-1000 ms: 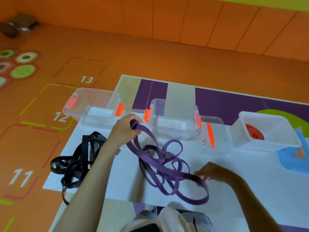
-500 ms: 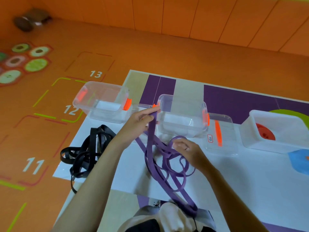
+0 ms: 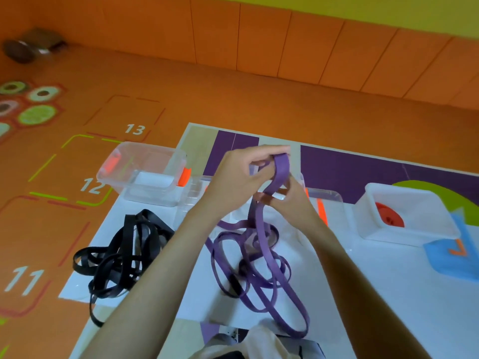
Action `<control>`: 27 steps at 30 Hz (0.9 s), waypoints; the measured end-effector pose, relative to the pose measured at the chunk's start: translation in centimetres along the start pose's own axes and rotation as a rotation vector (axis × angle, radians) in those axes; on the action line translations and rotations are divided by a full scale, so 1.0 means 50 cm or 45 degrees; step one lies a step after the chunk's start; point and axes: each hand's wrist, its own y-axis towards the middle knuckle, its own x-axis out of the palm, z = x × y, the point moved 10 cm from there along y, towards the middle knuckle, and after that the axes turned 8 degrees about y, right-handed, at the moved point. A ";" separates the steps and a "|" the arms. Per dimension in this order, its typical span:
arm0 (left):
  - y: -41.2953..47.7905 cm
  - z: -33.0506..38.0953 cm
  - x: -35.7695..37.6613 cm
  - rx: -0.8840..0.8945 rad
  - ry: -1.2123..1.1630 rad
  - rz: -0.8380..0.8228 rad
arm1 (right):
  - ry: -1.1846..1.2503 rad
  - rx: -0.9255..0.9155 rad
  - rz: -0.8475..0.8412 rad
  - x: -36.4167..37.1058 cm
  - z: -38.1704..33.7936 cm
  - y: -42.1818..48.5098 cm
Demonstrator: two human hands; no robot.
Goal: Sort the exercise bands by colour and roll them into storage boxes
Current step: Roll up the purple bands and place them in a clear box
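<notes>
A tangle of purple bands [image 3: 259,265] lies on the white mat in front of me. One end of it is lifted, and my left hand [image 3: 241,177] pinches that end at the top. My right hand [image 3: 287,200] grips the same purple strap just below, both hands close together above the middle clear box [image 3: 334,200], which they mostly hide. A heap of black bands [image 3: 121,255] lies to the left on the mat. An empty clear box [image 3: 147,174] with orange clips stands at the back left. A white box [image 3: 409,216] at the right holds a rolled red band [image 3: 388,216].
The white mat [image 3: 388,294] lies on an orange floor with printed numbers and squares. A blue shape [image 3: 451,257] sits on the mat at the far right. A dark object [image 3: 28,47] lies by the orange wall at the far left. My lap shows at the bottom edge.
Both hands have risen and come together on the purple strap's end. My right hand left the loops on the mat and took hold just under my left hand.
</notes>
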 end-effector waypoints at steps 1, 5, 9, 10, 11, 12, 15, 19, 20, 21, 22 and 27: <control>0.008 0.012 -0.002 0.024 -0.006 0.014 | -0.021 0.039 -0.059 -0.002 -0.006 0.007; 0.012 -0.025 -0.025 -0.048 -0.168 0.202 | -0.109 -0.086 -0.030 -0.045 -0.050 0.024; -0.032 -0.174 0.075 -0.372 -0.200 -0.127 | 0.016 -0.167 0.082 -0.076 -0.080 0.024; -0.059 -0.201 0.135 -0.427 -0.179 -0.396 | 0.036 -0.191 0.125 -0.082 -0.088 0.024; -0.087 -0.213 0.186 -0.456 -0.166 -0.603 | 0.061 -0.202 0.157 -0.086 -0.094 0.025; -0.108 -0.223 0.222 -0.463 -0.136 -0.702 | 0.091 -0.201 0.176 -0.085 -0.097 0.026; -0.104 -0.256 0.249 -0.468 -0.044 -0.532 | 0.126 -0.165 0.208 -0.074 -0.093 0.025; -0.069 -0.235 0.214 -0.543 -0.257 -0.322 | 0.318 -0.130 0.148 -0.068 -0.045 0.018; -0.062 -0.231 0.199 -0.569 -0.327 -0.271 | 0.325 -0.092 0.054 -0.055 -0.023 0.013; -0.052 -0.225 0.180 -0.594 -0.376 -0.206 | 0.301 -0.023 -0.058 -0.036 0.009 0.008; -0.041 -0.223 0.161 -0.631 -0.428 -0.131 | 0.237 0.068 -0.179 -0.012 0.047 -0.001; 0.024 -0.166 0.113 -0.576 -0.778 -0.049 | -0.079 0.417 -0.573 0.084 0.213 -0.054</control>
